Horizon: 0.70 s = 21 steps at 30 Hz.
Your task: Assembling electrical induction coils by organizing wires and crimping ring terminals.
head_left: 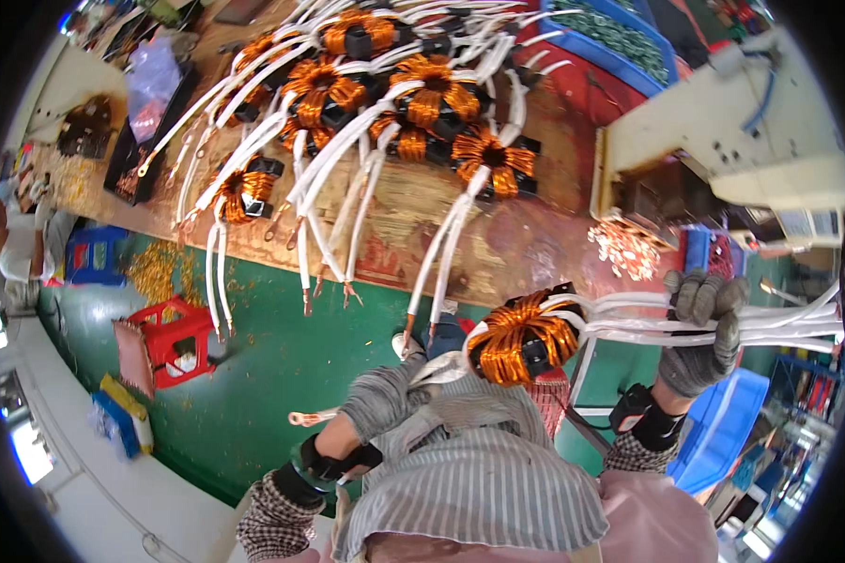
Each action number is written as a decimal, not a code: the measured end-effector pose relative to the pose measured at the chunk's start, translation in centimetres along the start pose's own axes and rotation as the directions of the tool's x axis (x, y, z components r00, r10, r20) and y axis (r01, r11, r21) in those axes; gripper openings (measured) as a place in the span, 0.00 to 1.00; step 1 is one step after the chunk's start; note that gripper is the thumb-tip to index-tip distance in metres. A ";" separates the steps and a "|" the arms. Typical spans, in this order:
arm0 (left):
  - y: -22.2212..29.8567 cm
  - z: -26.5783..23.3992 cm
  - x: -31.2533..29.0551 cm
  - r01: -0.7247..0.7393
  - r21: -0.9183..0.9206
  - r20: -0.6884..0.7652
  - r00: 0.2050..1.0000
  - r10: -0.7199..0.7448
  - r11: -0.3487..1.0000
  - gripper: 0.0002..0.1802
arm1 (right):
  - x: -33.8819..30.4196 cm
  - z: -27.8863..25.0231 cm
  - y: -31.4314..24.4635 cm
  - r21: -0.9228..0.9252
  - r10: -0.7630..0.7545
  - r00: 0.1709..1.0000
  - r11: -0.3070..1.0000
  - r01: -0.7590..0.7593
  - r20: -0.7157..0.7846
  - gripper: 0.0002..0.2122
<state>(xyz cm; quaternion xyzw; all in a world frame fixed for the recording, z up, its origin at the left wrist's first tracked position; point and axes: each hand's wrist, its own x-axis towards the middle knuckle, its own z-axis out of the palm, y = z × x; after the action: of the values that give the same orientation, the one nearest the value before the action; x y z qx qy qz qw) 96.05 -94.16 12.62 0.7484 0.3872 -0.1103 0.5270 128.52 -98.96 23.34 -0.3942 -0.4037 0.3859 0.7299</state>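
A copper-wound ring coil (512, 349) with black blocks hangs in front of me, off the bench's near edge. My right hand (704, 328), in a grey glove, is closed round the long white sleeved leads (620, 327) that run out from the coil's right side. On the coil's other side, my gloved left hand (382, 402) is closed on shorter white leads (441, 369). A copper ring terminal (312, 418) sticks out past the left hand. The left fingers are partly hidden.
Several similar coils (324, 89) with white leads crowd the wooden bench (404, 230), some leads hanging over its edge. Copper terminals (624, 251) lie heaped by a machine (723, 141). A blue bin (629, 38) stands at the back; a red stool (176, 342) is left. Another person (19, 230) sits far left.
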 end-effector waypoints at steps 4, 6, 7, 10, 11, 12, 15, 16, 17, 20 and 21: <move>0.8 -2.0 0.9 -0.108 0.276 -0.002 0.994 0.113 0.955 0.26 | -5.3 -2.7 -1.8 -0.011 -0.048 0.951 0.999 0.047 -0.306 0.09; 3.3 -4.3 2.8 -0.099 0.368 0.010 0.995 0.102 0.925 0.24 | -7.5 -5.9 -0.9 0.096 -0.010 0.911 0.994 0.055 -0.413 0.08; 4.5 -5.1 4.6 -0.100 0.441 0.039 0.995 0.092 0.892 0.23 | -8.7 -7.4 -0.3 0.088 -0.013 0.874 0.994 0.064 -0.486 0.09; 6.8 -7.3 8.0 -0.178 0.580 0.012 0.978 0.210 0.795 0.20 | -10.0 -9.6 2.3 0.158 0.051 0.798 0.986 0.056 -0.601 0.10; 7.2 -8.1 9.3 -0.191 0.628 0.013 0.972 0.235 0.754 0.20 | -10.2 -10.0 3.3 0.176 0.069 0.765 0.983 0.059 -0.641 0.11; 6.7 -8.9 11.0 -0.194 0.657 0.015 0.970 0.244 0.728 0.20 | -10.1 -10.6 4.4 0.216 0.135 0.774 0.976 0.003 -0.619 0.12; 6.3 -11.4 13.8 -0.170 0.674 0.034 0.979 0.199 0.719 0.23 | -10.0 -12.4 8.0 0.247 0.200 0.773 0.967 -0.057 -0.602 0.15; 5.8 -12.3 14.6 -0.147 0.647 0.022 0.984 0.174 0.748 0.24 | -9.6 -12.7 8.8 0.294 0.223 0.780 0.954 -0.052 -0.585 0.15; 8.6 -13.0 14.6 -0.079 0.646 0.082 0.996 0.034 0.760 0.26 | -9.7 -13.7 9.6 0.329 0.238 0.772 0.943 -0.040 -0.589 0.15; 3.8 -15.5 14.9 -0.145 0.662 0.059 0.988 0.142 0.735 0.27 | -9.9 -16.8 12.5 0.562 0.363 0.587 0.804 0.195 -0.723 0.14; 2.7 -16.2 15.6 -0.123 0.619 0.101 0.992 0.077 0.775 0.27 | -10.0 -17.7 12.8 0.504 0.285 0.583 0.825 0.255 -0.761 0.13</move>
<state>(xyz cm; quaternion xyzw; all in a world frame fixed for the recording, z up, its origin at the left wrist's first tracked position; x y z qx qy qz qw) 104.53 -73.12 12.35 0.8957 0.2701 -0.2302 0.2679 137.44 -107.38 2.69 -0.2948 0.1121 0.2697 0.9098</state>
